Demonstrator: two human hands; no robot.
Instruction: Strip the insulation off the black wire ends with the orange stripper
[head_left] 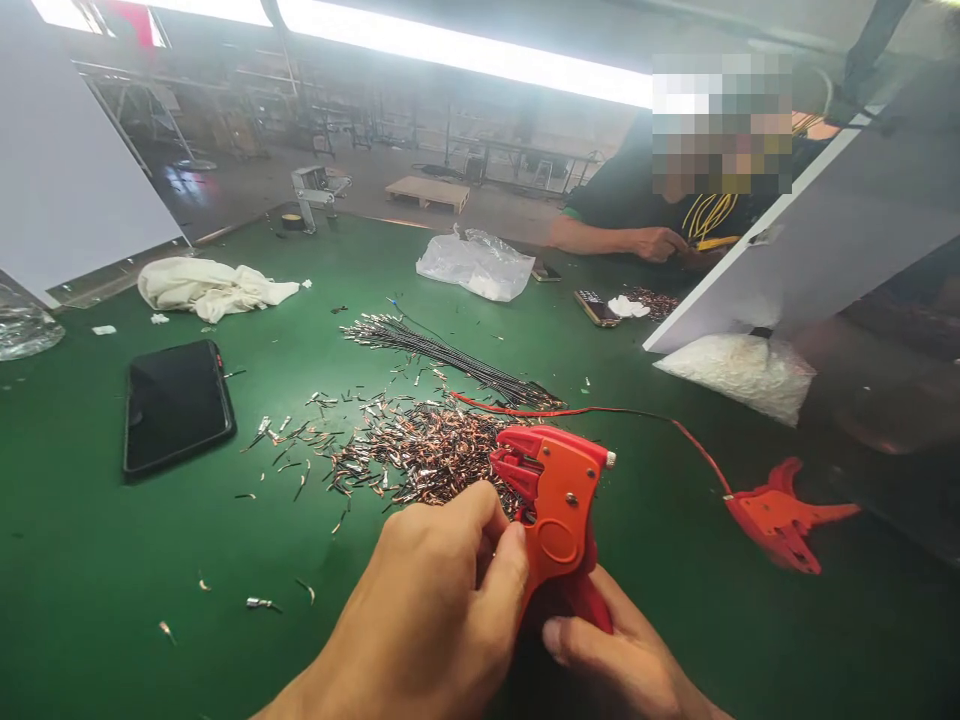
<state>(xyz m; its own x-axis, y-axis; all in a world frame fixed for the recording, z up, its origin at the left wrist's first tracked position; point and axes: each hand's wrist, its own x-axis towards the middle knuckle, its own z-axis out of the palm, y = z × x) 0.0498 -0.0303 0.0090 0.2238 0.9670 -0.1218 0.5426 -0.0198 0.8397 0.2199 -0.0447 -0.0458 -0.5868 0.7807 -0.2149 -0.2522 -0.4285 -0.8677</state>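
My right hand point(634, 655) is wrapped around the handles of an orange and red wire stripper point(561, 500), held upright with its jaws pointing left. Close against the tool's left side, my left hand point(439, 590) is closed in a pinch between thumb and forefinger. Whatever sits in that pinch is hidden. Beyond the tool lies a pile of cut wire ends point(427, 450), black scraps with bare copper and some metal terminals. Behind the pile is a bundle of black wires point(457, 357) with metal terminals at the left end.
A second wire stripper point(784, 510) lies at right, with a red cord point(585, 409) running from it. A phone point(178, 405) is at left, near a white cloth point(210, 285). Plastic bags point(476, 262) lie farther back. Another person's hand point(660, 243) works across the table beside a white panel point(810, 210).
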